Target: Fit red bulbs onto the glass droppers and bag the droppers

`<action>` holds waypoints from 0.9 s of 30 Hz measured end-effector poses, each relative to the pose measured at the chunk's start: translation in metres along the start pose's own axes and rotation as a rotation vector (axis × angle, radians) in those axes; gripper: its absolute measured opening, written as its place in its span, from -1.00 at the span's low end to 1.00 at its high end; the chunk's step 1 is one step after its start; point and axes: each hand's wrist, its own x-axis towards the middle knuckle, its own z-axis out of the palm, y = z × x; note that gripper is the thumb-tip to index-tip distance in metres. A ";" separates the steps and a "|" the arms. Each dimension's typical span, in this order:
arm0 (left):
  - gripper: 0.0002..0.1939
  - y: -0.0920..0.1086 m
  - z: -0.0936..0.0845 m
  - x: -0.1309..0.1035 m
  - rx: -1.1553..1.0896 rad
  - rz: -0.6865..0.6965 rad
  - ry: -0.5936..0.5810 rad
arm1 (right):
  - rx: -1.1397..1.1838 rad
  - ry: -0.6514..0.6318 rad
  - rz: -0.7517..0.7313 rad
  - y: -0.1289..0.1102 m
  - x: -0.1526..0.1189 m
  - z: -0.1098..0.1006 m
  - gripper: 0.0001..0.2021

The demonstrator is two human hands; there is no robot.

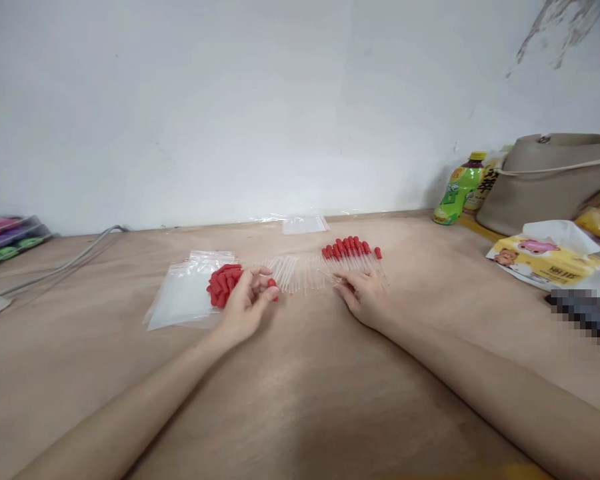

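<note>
Brown tabletop [275, 407] spread beneath the work. The right hand [369, 300], thumb and forefinger close together, was at the clear dropper tubes [283, 272], near the red-capped droppers [349, 248]; whether it gripped one, I cannot tell. The left hand [244, 304], half curled beside the red bulb pile [223, 285], pinched a red rubber bulb [272, 283] at its fingertips.

Two bare forearms are seen reaching in from the lower corners, angled toward each other. The left hand [250, 297] is held palm inward, its fingers curled and its thumb brought close to the fingertips in a pinch. The right hand [364, 298] is lowered, with thumb and fingers pointed toward the left hand. Both wrists are held nearly straight, and the hands are kept apart.
</note>
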 end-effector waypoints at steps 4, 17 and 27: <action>-0.86 -0.005 0.014 -0.014 -0.018 -0.034 -0.145 | -0.012 -0.048 -0.099 -0.011 -0.005 -0.002 -0.79; -0.79 -0.010 0.018 -0.012 0.058 -0.104 -0.105 | 0.107 -0.201 -0.189 -0.034 -0.007 -0.006 -0.78; -0.78 -0.011 0.019 -0.013 0.112 -0.113 -0.166 | 0.147 -0.249 -0.263 -0.030 -0.007 -0.005 -0.77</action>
